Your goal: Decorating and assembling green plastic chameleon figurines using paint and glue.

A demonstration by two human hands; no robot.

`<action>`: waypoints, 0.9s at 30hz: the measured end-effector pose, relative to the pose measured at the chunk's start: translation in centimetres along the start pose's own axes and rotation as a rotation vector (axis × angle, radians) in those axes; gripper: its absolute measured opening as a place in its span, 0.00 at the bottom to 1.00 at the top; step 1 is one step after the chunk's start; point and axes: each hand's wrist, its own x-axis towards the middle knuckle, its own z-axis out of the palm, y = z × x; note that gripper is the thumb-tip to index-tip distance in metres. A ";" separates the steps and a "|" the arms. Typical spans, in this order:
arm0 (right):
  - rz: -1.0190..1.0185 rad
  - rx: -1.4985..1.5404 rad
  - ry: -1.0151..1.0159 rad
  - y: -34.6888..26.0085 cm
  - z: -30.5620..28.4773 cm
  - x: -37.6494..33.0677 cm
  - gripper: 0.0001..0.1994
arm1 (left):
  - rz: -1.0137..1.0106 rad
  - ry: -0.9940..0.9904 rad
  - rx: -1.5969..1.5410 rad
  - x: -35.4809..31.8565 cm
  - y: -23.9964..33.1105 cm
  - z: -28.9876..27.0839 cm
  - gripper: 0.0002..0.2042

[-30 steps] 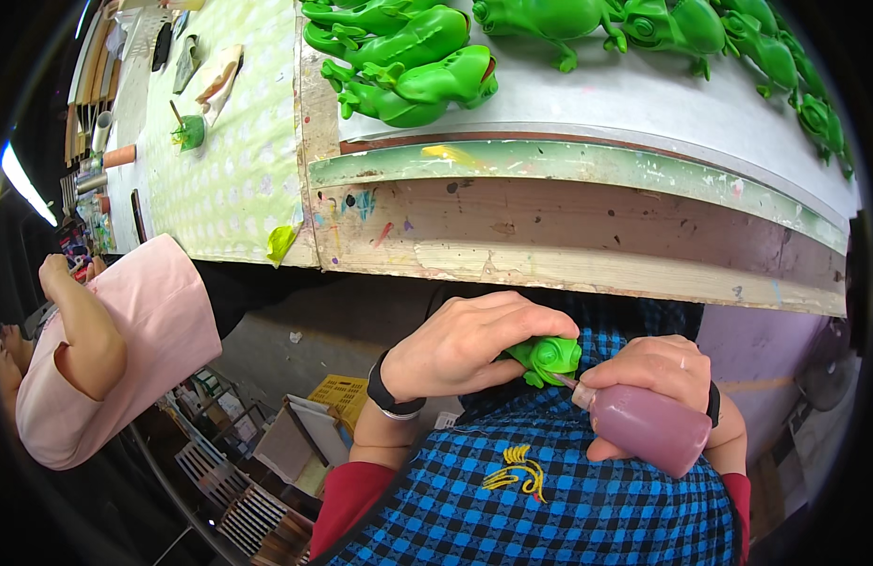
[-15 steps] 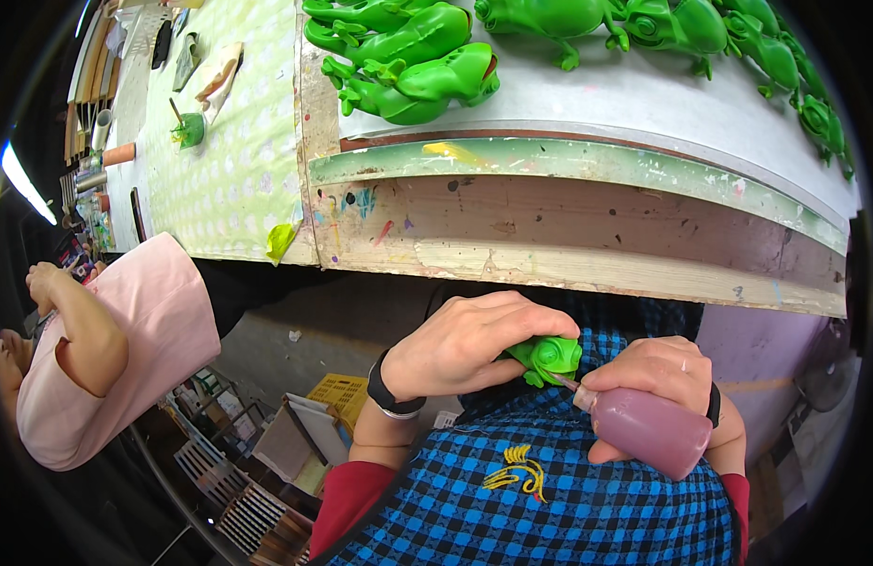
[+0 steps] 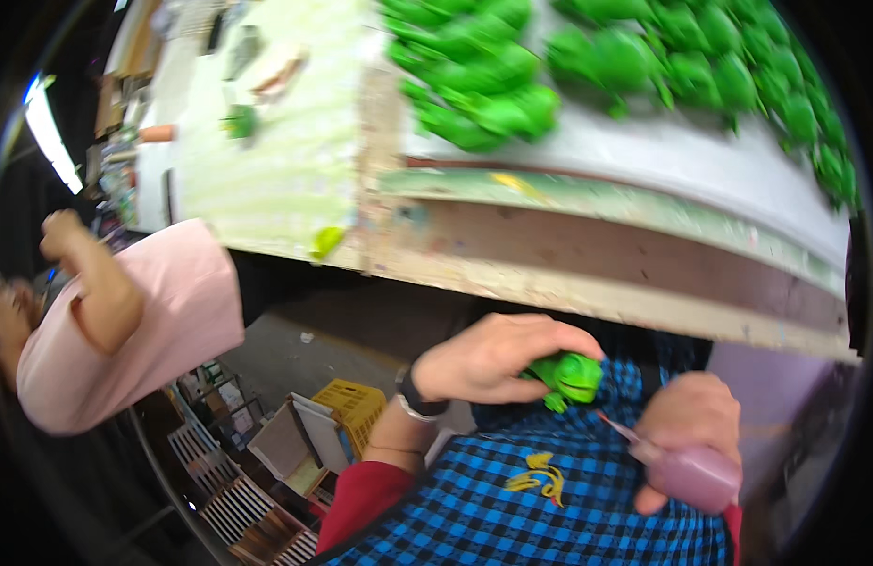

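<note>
The left hand [image 3: 488,357] grips a small green toy frog [image 3: 570,375], fingers curled over its back, just below the workbench edge [image 3: 587,283]; the frog lies roughly level, head pointing right; the right hand [image 3: 693,429] wraps closed around a pink squeeze bottle [image 3: 693,474], its thin nozzle angled up-left toward the frog.

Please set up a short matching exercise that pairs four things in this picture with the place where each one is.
Things:
1. green frog figure
2. pink squeeze bottle
3. yellow crate
4. batch of green figures

Places:
A. on the floor below the bench
B. in the left hand
C. lying on the white board on the bench
D. in the right hand

Pairs: 1-B, 2-D, 3-A, 4-C
</note>
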 end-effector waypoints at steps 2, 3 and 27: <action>-0.206 0.148 0.021 1.1 -0.2 0.0 0.34 | 0.051 0.018 -0.027 0.0 0.0 -0.2 0.25; -0.264 0.240 0.008 1.7 -0.1 -0.1 0.36 | 0.141 0.067 -0.048 -0.2 0.2 -0.1 0.26; 0.216 0.530 0.283 -2.8 1.5 2.8 0.25 | 0.260 0.737 0.605 0.1 4.5 1.7 0.24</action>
